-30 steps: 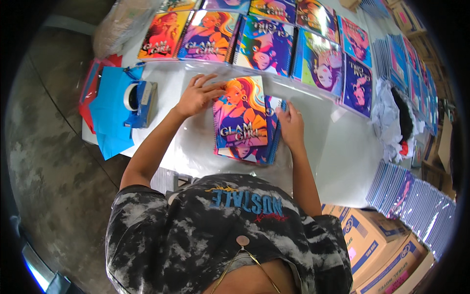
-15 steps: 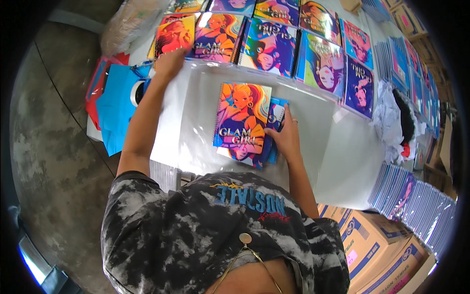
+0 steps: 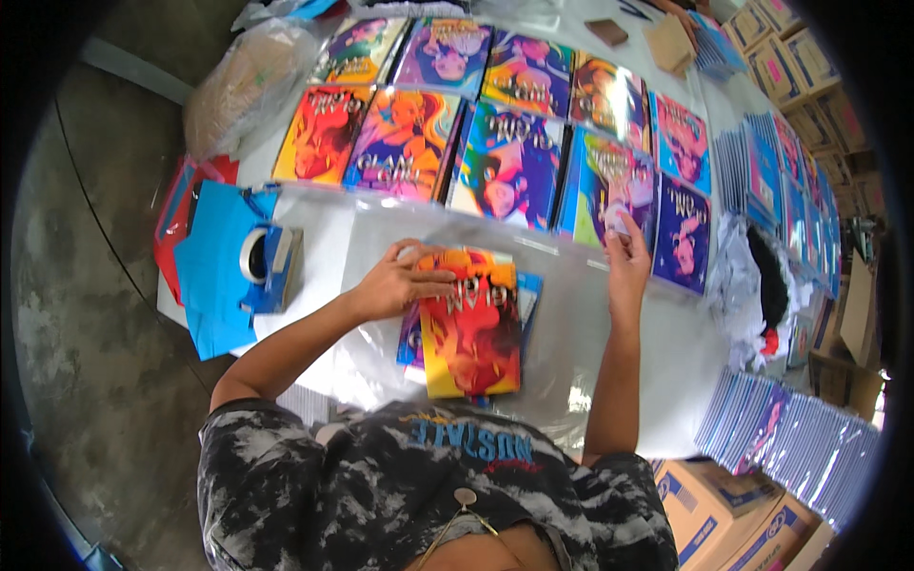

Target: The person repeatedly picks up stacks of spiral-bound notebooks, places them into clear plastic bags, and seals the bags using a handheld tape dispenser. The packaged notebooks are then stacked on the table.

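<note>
Leftmost, a red folder (image 3: 169, 252) and blue sheets (image 3: 217, 281) overhang the table's edge, with a blue tape dispenser (image 3: 273, 271) resting on the sheets. Next, the left hand (image 3: 392, 284) lays its slightly parted fingers over the upper left part of a red-and-yellow notebook (image 3: 473, 338), which lies atop other notebooks near the person's chest; whether it pinches the cover, I cannot tell. Beyond these, colourful notebooks stand out in two rows. Further right, the right hand (image 3: 628, 259) has its fingertips drawn close together over the lower part of a green-and-purple notebook (image 3: 609, 171); any grip on it is unclear. Rightmost come crumpled white wrapping (image 3: 731, 276), cardboard boxes (image 3: 709, 523) and a long row of stacked notebooks (image 3: 809, 443).
</note>
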Demonstrator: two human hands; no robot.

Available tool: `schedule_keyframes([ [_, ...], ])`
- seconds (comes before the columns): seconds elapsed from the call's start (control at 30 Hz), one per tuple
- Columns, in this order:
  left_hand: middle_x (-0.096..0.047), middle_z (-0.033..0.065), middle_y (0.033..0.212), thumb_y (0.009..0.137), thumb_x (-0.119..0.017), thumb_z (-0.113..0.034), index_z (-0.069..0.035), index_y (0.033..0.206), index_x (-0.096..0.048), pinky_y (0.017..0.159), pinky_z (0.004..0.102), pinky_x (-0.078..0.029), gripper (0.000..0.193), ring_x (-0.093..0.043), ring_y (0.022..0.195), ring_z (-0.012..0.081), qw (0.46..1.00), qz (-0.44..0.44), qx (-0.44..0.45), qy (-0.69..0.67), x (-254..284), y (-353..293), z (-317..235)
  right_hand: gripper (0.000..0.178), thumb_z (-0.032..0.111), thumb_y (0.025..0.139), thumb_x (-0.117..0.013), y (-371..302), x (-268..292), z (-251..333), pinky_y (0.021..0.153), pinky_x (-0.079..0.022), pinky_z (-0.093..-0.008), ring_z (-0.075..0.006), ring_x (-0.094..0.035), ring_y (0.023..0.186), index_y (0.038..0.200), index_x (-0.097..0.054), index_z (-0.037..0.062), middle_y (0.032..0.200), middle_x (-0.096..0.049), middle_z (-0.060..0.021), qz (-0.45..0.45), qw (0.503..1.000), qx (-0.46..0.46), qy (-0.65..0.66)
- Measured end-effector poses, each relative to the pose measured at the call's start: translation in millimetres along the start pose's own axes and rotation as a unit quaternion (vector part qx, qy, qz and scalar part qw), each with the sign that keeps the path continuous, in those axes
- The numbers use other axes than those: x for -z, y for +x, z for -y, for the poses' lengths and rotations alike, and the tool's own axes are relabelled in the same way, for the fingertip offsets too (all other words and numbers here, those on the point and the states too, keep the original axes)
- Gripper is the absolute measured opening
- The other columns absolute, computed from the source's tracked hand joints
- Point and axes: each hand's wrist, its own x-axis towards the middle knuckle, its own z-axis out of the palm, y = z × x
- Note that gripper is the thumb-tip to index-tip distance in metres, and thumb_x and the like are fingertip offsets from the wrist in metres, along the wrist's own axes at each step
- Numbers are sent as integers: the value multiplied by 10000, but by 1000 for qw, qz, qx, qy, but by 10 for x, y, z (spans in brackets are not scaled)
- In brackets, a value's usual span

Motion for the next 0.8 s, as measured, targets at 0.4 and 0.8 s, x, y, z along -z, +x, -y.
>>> schedule_keyframes([
  [0.4, -546, 214, 1150, 681, -712, -480, -76, 1238, -448, 923, 456, -388, 737, -519, 1084, 344, 774, -150, 593, 165, 918, 1133, 3567, 1000, 557, 719, -642, 2210, -2168, 451, 1037, -187, -581, -487, -90, 1329, 1375, -216, -67, 1452, -124, -282, 114, 935, -4, -334],
  [0.8, -614, 167, 1045, 822, -598, -227, -36, 1180, -537, 814, 426, -456, 410, -593, 951, 290, 773, -481, 334, 244, 1366, 712, 2075, 1091, 573, 712, -641, 2237, -2328, 150, 1061, 4, -582, -470, 77, 1339, 1427, -31, 20, 1461, 75, -283, 183, 852, -8, -490],
])
